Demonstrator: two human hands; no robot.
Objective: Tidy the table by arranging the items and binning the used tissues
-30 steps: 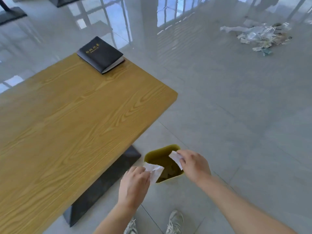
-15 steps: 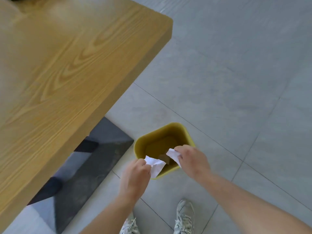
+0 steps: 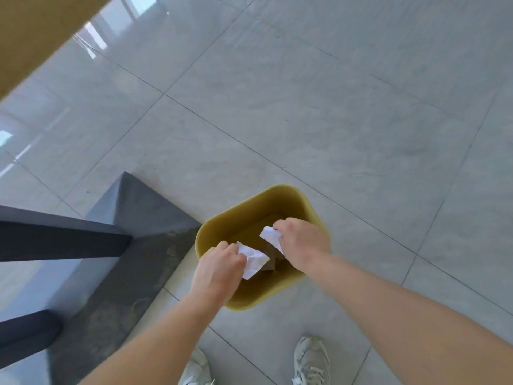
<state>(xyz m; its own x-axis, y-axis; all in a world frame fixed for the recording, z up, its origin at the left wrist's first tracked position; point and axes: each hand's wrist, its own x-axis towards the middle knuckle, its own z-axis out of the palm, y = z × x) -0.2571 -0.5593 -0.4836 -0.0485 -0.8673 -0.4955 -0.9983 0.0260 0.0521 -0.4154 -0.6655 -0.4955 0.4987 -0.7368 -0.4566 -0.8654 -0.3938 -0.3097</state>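
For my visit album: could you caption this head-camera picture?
Left hand and right hand each hold a crumpled tissue over a yellow bin.

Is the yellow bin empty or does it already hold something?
Not empty. Something brownish lies at the bottom of the yellow bin, between the two tissues; what it is cannot be told.

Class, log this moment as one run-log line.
left hand: holds tissue | right hand: holds second tissue | both over yellow bin | release not yet done
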